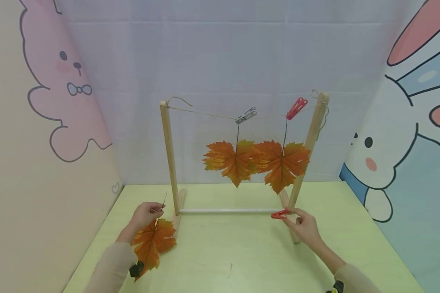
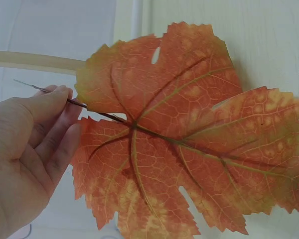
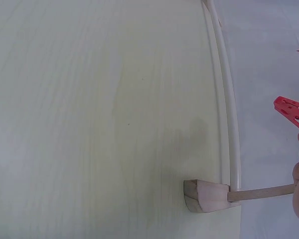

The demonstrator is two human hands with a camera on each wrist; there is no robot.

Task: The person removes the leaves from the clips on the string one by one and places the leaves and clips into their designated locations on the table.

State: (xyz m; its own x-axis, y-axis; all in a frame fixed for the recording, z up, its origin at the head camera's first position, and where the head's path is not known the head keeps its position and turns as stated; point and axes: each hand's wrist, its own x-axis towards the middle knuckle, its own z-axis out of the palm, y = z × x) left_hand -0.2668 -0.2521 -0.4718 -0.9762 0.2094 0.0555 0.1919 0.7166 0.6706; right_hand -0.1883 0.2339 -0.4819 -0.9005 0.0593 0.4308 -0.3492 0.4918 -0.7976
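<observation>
My left hand pinches the thin dark stem of an orange artificial maple leaf between thumb and fingers. The leaf hangs below that hand, in front of the frame's left foot. In my right hand a red clothespin is pinched, its nose pointing left, close to the base of the right post. Two more orange leaves hang by their stems from a string: a grey clothespin grips the left leaf, a red clothespin the right leaf.
A wooden frame stands on the pale table, with a left post, a right post and a white rod low between them. Behind hangs a white cloth. Cartoon panels flank the table on both sides.
</observation>
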